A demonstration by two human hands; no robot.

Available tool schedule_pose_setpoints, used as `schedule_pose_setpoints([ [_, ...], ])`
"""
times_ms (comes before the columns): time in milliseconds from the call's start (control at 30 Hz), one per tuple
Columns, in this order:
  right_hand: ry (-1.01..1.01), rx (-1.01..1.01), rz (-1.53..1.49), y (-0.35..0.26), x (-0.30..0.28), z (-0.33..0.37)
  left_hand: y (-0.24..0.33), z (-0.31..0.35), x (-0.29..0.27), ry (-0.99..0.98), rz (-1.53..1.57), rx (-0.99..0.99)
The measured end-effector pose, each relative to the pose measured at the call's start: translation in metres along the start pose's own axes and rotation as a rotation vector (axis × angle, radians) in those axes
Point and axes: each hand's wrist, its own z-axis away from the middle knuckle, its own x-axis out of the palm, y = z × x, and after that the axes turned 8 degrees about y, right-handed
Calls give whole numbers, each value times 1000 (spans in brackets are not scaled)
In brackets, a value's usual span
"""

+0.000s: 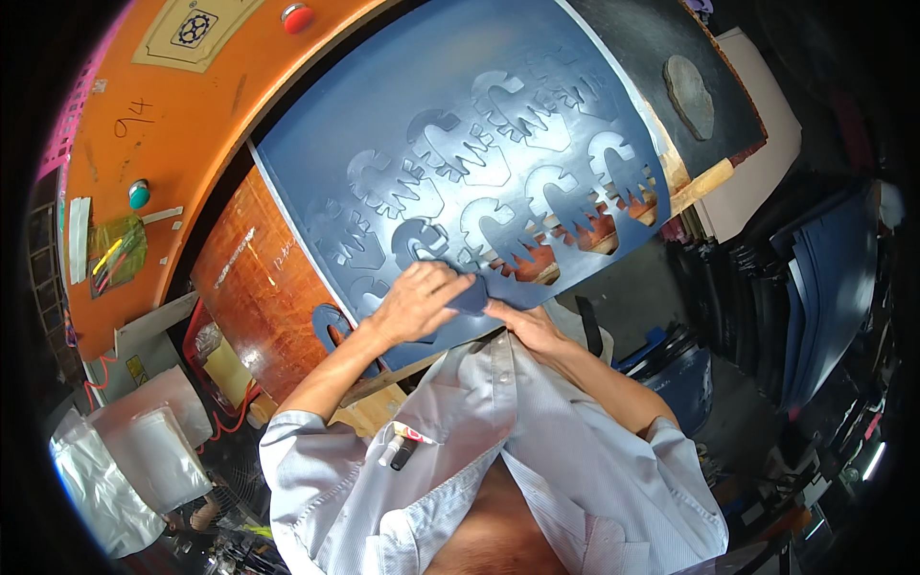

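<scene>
A large blue sheet (383, 86) lies over the work table, with rows of curved, toothed shapes cut into it. Along the near right part, several cut-outs are gaps that show the reddish board beneath. At the near edge, my left hand (420, 299) is closed with its fingers over a small dark blue cut piece (470, 297). My right hand (527, 326) pinches that piece's right side between thumb and fingers. Just beyond the left hand, a curved cut shape (414, 235) looks darker than its neighbours. Its lower part is hidden by my fingers.
An orange machine panel (192, 105) with a red button (297, 17) and a green button (139, 195) stands at left. A loose blue cut piece (331, 326) rests on the reddish board (259, 278). At far right lies a grey stone (688, 96); blue sheets (834, 287) are stacked at right.
</scene>
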Motion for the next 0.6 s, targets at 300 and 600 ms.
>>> schedule_pose_setpoints([
  [300,26,-20,129,-10,12,6,-21,-5,-12,727,724,-931],
  [600,-119,-199,530,10,21,4,-32,30,-137,1023,72,-717],
])
